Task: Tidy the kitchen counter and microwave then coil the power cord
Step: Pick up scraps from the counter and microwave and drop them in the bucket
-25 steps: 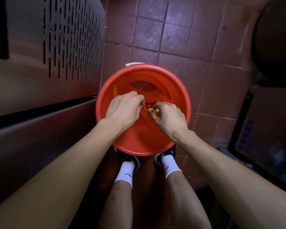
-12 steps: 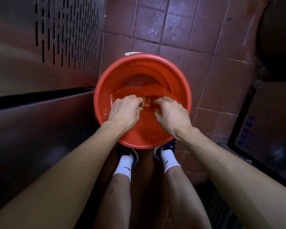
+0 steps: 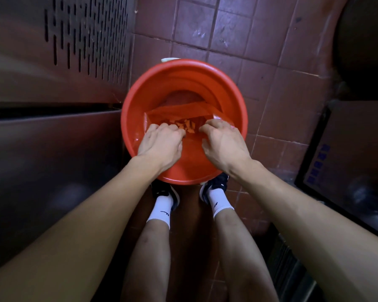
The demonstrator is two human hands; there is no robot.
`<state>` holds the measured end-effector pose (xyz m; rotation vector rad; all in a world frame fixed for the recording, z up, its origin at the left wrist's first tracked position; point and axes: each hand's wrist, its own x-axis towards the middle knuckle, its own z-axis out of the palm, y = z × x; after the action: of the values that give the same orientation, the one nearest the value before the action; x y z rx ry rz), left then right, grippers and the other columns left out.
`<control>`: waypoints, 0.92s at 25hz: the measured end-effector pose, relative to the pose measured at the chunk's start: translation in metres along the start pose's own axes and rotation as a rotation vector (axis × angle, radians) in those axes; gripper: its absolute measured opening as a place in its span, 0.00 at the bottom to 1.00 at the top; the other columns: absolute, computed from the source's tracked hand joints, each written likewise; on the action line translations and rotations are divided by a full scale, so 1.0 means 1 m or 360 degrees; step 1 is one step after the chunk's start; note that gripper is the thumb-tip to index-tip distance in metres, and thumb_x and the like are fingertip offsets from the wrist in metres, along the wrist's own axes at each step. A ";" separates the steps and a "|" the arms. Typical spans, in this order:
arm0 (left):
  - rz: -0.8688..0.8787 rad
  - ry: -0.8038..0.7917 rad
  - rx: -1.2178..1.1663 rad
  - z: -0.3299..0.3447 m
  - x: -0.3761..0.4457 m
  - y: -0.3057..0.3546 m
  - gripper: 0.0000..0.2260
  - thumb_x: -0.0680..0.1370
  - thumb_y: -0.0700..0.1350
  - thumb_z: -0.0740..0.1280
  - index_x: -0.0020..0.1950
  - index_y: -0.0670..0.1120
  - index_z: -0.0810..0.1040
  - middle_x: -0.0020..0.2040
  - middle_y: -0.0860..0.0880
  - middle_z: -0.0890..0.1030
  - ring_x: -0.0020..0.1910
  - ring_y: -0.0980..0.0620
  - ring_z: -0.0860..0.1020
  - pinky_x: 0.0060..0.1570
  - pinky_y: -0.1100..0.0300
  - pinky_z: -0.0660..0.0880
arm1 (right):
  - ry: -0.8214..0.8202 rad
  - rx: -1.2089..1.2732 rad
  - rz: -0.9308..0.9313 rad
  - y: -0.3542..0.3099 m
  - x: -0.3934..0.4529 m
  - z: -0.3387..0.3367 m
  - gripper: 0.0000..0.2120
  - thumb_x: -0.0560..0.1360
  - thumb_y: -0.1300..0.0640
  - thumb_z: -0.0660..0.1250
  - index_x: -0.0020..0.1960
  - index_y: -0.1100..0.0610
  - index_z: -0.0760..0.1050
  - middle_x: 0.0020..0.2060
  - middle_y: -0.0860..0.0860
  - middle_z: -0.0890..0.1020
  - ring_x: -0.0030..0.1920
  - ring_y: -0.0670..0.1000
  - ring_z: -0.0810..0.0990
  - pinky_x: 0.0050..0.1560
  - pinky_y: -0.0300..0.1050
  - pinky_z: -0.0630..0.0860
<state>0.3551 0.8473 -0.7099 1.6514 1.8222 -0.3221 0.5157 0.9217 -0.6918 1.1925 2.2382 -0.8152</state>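
- A red bucket (image 3: pixel 127 127) stands on the tiled floor (image 3: pixel 260 88) right in front of the person's feet, hard against a metal cabinet (image 3: pixel 52 149) on the left.
- Inside it a thin orange plastic bag (image 3: pixel 175 111) is spread open, its mouth running left to right across the bucket.
- The left hand (image 3: pixel 160 143) holds the bag's left edge with fingers curled round the film; the right hand (image 3: pixel 224 144) pinches the right edge in the same way. Each grip is narrow, closed on plastic.
- Small yellow-orange scraps (image 3: pixel 187 125) lie in the bag between the two hands, just beyond the fingertips and about equally near each.
- The bag's long axis therefore lies across the body, from one grip to the other; I judge the next move turns on keeping that mouth stretched or drawing both edges together.
- Neither microwave cord nor table shows clearly; a dark appliance (image 3: pixel 345 153) sits at the right edge.
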 end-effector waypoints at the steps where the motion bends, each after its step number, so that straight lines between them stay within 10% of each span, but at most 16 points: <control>1: 0.0034 0.0007 0.0060 -0.004 -0.006 0.001 0.14 0.79 0.50 0.59 0.62 0.52 0.77 0.58 0.51 0.79 0.59 0.47 0.75 0.63 0.49 0.66 | -0.0014 -0.0064 -0.0015 -0.003 -0.003 -0.003 0.18 0.77 0.57 0.61 0.66 0.55 0.75 0.69 0.52 0.74 0.66 0.59 0.72 0.63 0.56 0.71; 23: -0.0223 0.0227 -0.0069 -0.260 -0.247 0.040 0.17 0.81 0.53 0.60 0.69 0.50 0.72 0.66 0.48 0.76 0.65 0.44 0.72 0.63 0.47 0.67 | 0.0146 -0.0027 -0.0071 -0.126 -0.208 -0.239 0.18 0.77 0.54 0.62 0.65 0.51 0.76 0.63 0.51 0.80 0.62 0.59 0.78 0.57 0.55 0.73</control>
<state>0.3152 0.8090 -0.3535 1.5550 2.0419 -0.2280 0.4846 0.9122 -0.3527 1.1986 2.3488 -0.7714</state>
